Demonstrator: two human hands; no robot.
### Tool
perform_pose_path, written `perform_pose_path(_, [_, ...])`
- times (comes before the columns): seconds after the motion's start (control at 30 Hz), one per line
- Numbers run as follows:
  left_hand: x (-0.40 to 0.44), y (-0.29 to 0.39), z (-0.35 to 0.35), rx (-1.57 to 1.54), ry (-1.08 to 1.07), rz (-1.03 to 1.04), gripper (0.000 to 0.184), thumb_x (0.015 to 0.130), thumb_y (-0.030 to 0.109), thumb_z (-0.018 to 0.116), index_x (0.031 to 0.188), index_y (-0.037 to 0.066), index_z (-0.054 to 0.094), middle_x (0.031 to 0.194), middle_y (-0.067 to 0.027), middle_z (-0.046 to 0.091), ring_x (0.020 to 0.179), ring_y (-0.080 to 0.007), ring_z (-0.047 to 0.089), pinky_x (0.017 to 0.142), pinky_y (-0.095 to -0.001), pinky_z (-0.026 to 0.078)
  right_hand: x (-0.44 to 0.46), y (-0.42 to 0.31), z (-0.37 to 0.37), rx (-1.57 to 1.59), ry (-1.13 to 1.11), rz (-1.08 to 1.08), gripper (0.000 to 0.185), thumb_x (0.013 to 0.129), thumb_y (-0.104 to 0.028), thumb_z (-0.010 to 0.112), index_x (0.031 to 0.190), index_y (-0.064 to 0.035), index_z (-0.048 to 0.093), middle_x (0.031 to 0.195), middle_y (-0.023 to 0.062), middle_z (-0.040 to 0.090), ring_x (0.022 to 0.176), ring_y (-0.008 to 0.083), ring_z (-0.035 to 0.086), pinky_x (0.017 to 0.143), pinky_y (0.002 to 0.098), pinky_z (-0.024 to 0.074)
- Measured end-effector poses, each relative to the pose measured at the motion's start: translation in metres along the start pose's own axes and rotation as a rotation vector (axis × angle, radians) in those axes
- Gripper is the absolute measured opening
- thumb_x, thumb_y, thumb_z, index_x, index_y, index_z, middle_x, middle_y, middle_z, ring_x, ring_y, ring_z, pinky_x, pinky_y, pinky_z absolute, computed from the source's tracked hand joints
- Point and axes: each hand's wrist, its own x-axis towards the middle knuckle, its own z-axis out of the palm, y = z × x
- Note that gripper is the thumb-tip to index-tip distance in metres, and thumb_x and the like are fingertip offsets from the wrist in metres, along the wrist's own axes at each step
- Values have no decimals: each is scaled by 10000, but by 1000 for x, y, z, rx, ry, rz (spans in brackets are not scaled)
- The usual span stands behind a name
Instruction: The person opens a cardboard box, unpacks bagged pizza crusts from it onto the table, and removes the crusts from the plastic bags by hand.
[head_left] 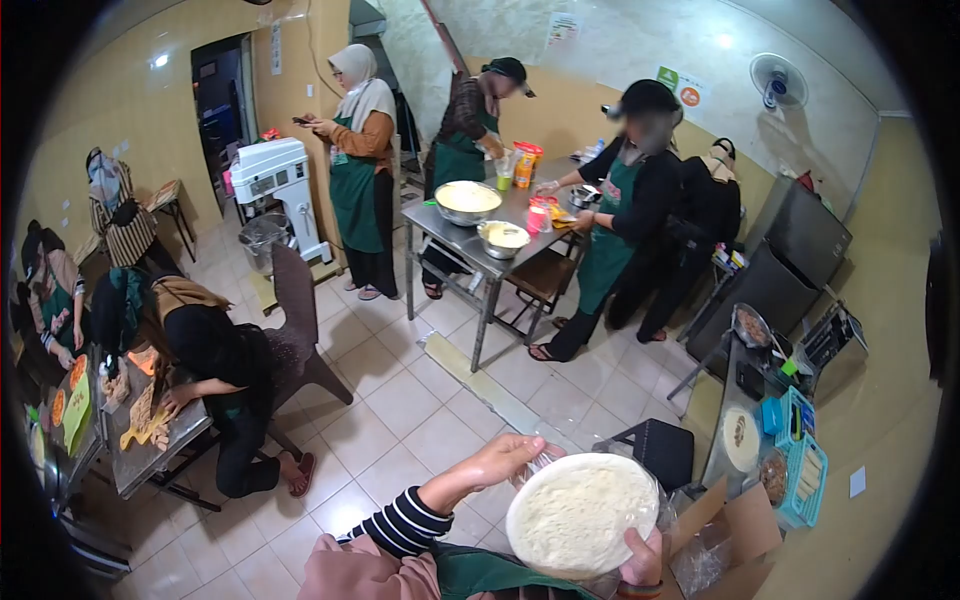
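One round crust (583,513), broad face tilted upward

The person wears a loosely folded dusty-pink cloth garment (345,570), a dark green fabric apron (490,574), a snug black sleeve end ringed with white stripes (405,522) above the bare left hand (506,460), and a narrow dark, reddish-striped band (640,591) by the bare right hand (643,560).

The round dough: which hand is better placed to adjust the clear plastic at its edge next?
Probably the left hand: its fingers pinch the clear plastic by the round dough, while the right hand holds the dough's lower-right edge.
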Motion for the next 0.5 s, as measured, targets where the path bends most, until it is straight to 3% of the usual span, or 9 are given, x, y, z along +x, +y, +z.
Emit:
perform_pose_path(0.1, [-25,1,-28,-153,119,-33,481,925,400,326,1136,16,523,971,-90,617,720,-154,631,515,-191,474,-1,9,12,77,73,-22,595,784,-133,574,1284,25,295,1233,177,442,1099,301,459,943,385,354])
perform_pose_path(0.17, [-39,-4,-37,-135,129,-81,488,926,400,308,1160,16,497,1007,-122,608,706,-189,647,454,-180,473,-11,5,16,-60,211,34,361,844,-154,473,1147,40,441,1091,141,515,933,234,508,826,319,403])
perform_pose_path(0.2, [-41,-8,-38,-135,140,-90,478,932,385,300,1160,12,493,977,-124,618,653,-160,639,431,-169,448,-14,7,12,-140,161,34,459,856,-198,489,1221,58,381,1194,155,459,1048,253,465,886,346,373])
perform_pose_path(0.33, [-47,-20,-58,-115,323,-78,438,939,346,296,1112,17,528,889,-106,639,523,-111,590,366,-158,365,-34,8,-8,-201,305,-28,532,847,-247,519,1244,61,344,1209,161,444,1073,258,444,897,360,370])
perform_pose_path(0.47, [-51,-17,-68,-17,417,-68,417,936,326,314,1155,19,492,851,-90,641,514,-99,573,373,-178,345,-78,3,-40,-277,470,-92,610,839,-297,550,1266,65,307,1223,166,428,1099,264,422,909,374,367])
perform_pose_path(0.5, [-54,-18,-67,-17,413,-69,417,936,326,314,1155,19,492,851,-90,641,514,-99,573,373,-178,345,-92,0,-50,-224,614,-100,621,839,-303,547,1269,67,296,1229,173,423,1095,265,428,906,377,373])
